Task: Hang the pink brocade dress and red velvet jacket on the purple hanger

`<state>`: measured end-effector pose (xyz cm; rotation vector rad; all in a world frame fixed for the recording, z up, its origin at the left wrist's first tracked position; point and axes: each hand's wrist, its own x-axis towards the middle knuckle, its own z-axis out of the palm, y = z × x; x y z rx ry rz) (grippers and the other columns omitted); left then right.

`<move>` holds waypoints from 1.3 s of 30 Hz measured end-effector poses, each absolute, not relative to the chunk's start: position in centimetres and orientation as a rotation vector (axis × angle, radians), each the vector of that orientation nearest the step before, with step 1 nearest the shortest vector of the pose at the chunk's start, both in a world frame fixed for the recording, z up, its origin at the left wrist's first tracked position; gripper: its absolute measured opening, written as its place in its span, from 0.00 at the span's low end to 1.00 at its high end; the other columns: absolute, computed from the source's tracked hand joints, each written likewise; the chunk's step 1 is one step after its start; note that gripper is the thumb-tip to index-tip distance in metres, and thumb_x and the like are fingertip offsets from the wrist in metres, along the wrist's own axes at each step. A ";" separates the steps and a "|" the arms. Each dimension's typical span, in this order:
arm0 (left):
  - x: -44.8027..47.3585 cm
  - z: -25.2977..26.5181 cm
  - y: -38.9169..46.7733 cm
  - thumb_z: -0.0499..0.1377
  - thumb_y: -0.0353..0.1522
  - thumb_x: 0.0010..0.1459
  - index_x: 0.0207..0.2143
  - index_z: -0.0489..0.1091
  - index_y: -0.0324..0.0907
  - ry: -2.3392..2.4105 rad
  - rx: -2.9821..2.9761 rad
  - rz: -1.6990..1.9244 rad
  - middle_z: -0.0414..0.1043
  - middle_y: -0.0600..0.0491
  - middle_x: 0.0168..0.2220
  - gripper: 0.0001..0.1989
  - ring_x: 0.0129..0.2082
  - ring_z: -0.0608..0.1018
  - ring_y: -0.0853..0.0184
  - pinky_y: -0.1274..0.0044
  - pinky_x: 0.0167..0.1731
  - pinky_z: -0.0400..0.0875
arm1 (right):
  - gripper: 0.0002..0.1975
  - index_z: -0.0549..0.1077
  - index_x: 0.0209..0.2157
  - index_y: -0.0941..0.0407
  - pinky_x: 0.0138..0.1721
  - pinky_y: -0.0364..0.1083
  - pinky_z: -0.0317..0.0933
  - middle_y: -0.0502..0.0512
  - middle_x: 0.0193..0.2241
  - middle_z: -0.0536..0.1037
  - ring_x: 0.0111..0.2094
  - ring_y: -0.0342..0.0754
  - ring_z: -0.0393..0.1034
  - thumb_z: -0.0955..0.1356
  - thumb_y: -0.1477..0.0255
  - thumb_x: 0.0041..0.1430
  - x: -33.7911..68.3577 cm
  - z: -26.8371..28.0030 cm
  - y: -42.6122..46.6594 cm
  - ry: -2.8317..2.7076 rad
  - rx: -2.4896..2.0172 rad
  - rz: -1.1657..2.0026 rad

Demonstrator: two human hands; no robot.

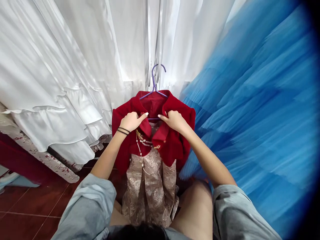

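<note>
A red jacket (125,111) with a stand-up collar is on a purple hanger (155,83), whose hook points up in front of white cloth. My left hand (131,120) is closed on the jacket's left front edge, thumb toward the middle. Closed on the opposite front edge is my right hand (176,120). Between them the front lies parted, showing the hanger's lower bar. Strings of pale beads (143,141) hang on the left front, and a small gold ornament (157,146) sits on the right. A shiny beige-gold brocade skirt (152,176) hangs below the jacket.
White ruffled garments (75,100) hang at the left and behind. Blue tulle (262,116) fills the right side. A long floral-patterned strip (47,156) slants beside dark red cloth at the left, above the red tiled floor (47,203). My bare knees flank the skirt.
</note>
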<state>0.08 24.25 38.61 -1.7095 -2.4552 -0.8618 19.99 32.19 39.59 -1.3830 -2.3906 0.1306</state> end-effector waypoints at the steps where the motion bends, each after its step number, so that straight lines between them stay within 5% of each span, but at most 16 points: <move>1: -0.6 38.8 23.8 0.50 0.55 0.60 0.23 0.68 0.43 -2.419 -1.740 -0.868 0.74 0.45 0.24 0.27 0.32 0.79 0.53 0.68 0.36 0.71 | 0.27 0.77 0.36 0.61 0.39 0.52 0.65 0.69 0.34 0.78 0.39 0.63 0.75 0.61 0.51 0.64 20.8 39.6 32.2 -2.377 -1.385 0.117; 3: -2.2 39.2 23.3 0.48 0.53 0.62 0.28 0.72 0.43 -2.224 -1.736 -1.006 0.75 0.47 0.27 0.26 0.33 0.79 0.57 0.69 0.39 0.72 | 0.31 0.76 0.43 0.61 0.42 0.54 0.65 0.70 0.37 0.79 0.41 0.64 0.75 0.59 0.47 0.63 22.4 39.7 32.7 -2.236 -1.339 0.022; 8: -5.6 39.5 26.0 0.54 0.45 0.61 0.57 0.67 0.41 -1.724 -2.062 -1.156 0.70 0.44 0.57 0.26 0.58 0.71 0.56 0.63 0.60 0.62 | 0.26 0.67 0.60 0.56 0.57 0.55 0.60 0.62 0.57 0.72 0.57 0.58 0.67 0.59 0.58 0.67 24.1 40.2 37.6 -2.270 -0.660 0.020; 11: -6.6 39.7 27.8 0.51 0.48 0.62 0.54 0.71 0.40 -1.768 -2.369 -1.205 0.74 0.44 0.54 0.27 0.55 0.74 0.54 0.62 0.59 0.65 | 0.21 0.75 0.51 0.56 0.54 0.52 0.62 0.58 0.48 0.79 0.51 0.55 0.72 0.58 0.62 0.67 23.6 40.7 40.2 -2.338 -0.588 0.209; 14: -7.5 40.9 28.5 0.54 0.55 0.56 0.44 0.76 0.38 -2.113 -2.617 -1.232 0.80 0.43 0.43 0.30 0.44 0.80 0.53 0.63 0.48 0.74 | 0.23 0.78 0.36 0.60 0.41 0.48 0.67 0.56 0.31 0.81 0.35 0.51 0.75 0.59 0.59 0.68 23.2 41.9 41.7 -2.407 -0.811 0.534; 17: -8.8 42.1 29.0 0.58 0.58 0.51 0.35 0.78 0.39 -2.545 -2.677 -1.091 0.81 0.42 0.35 0.31 0.37 0.81 0.54 0.64 0.41 0.76 | 0.29 0.76 0.34 0.60 0.34 0.45 0.67 0.56 0.26 0.78 0.31 0.48 0.74 0.54 0.56 0.70 23.1 42.8 42.4 -2.436 -0.966 0.990; 19: -9.3 42.2 29.0 0.55 0.60 0.52 0.35 0.79 0.39 -2.602 -2.668 -0.972 0.81 0.40 0.37 0.33 0.39 0.81 0.53 0.64 0.42 0.76 | 0.30 0.76 0.35 0.60 0.37 0.46 0.67 0.57 0.29 0.79 0.34 0.50 0.74 0.52 0.56 0.70 23.3 42.5 41.8 -2.412 -1.028 0.879; 21: -9.0 41.7 28.5 0.50 0.58 0.57 0.40 0.78 0.38 -2.413 -2.544 -0.946 0.79 0.39 0.43 0.34 0.47 0.79 0.52 0.62 0.50 0.73 | 0.26 0.75 0.38 0.61 0.43 0.48 0.65 0.61 0.35 0.79 0.40 0.53 0.73 0.55 0.58 0.70 23.6 41.3 40.0 -2.288 -1.054 0.411; 25: -6.5 39.5 26.2 0.59 0.45 0.58 0.58 0.68 0.39 -1.688 -2.186 -0.737 0.64 0.39 0.63 0.29 0.66 0.61 0.49 0.54 0.66 0.48 | 0.24 0.73 0.43 0.60 0.48 0.51 0.61 0.66 0.44 0.75 0.48 0.57 0.67 0.54 0.59 0.69 23.1 36.0 34.3 -2.023 -1.153 -0.230; 27: -5.1 38.4 25.6 0.62 0.34 0.57 0.60 0.66 0.46 -1.418 -2.238 -0.470 0.60 0.44 0.66 0.27 0.67 0.58 0.53 0.54 0.67 0.42 | 0.27 0.72 0.41 0.62 0.41 0.50 0.63 0.69 0.40 0.75 0.43 0.58 0.69 0.55 0.54 0.68 21.8 32.7 32.2 -2.119 -1.306 -0.234; 30: -3.6 37.2 25.7 0.55 0.23 0.58 0.49 0.73 0.47 -1.269 -2.316 -0.191 0.71 0.46 0.57 0.19 0.61 0.67 0.59 0.57 0.66 0.47 | 0.28 0.70 0.44 0.66 0.35 0.49 0.63 0.73 0.40 0.74 0.42 0.61 0.70 0.61 0.53 0.64 19.5 28.5 31.4 -2.280 -1.444 -0.161; 34: -3.1 37.9 25.9 0.53 0.24 0.59 0.33 0.74 0.44 -1.314 -2.307 -0.159 0.78 0.49 0.36 0.11 0.46 0.75 0.60 0.57 0.63 0.52 | 0.14 0.71 0.44 0.67 0.36 0.48 0.62 0.75 0.41 0.75 0.42 0.58 0.72 0.59 0.74 0.65 18.9 26.7 33.1 -2.396 -1.446 -0.004; 39: -2.9 41.8 25.4 0.49 0.32 0.65 0.44 0.72 0.41 -1.516 -2.157 -0.666 0.77 0.47 0.41 0.14 0.44 0.75 0.60 0.64 0.55 0.63 | 0.14 0.70 0.26 0.58 0.32 0.42 0.60 0.54 0.25 0.74 0.30 0.47 0.69 0.59 0.72 0.63 19.8 31.0 33.9 -2.248 -0.961 0.353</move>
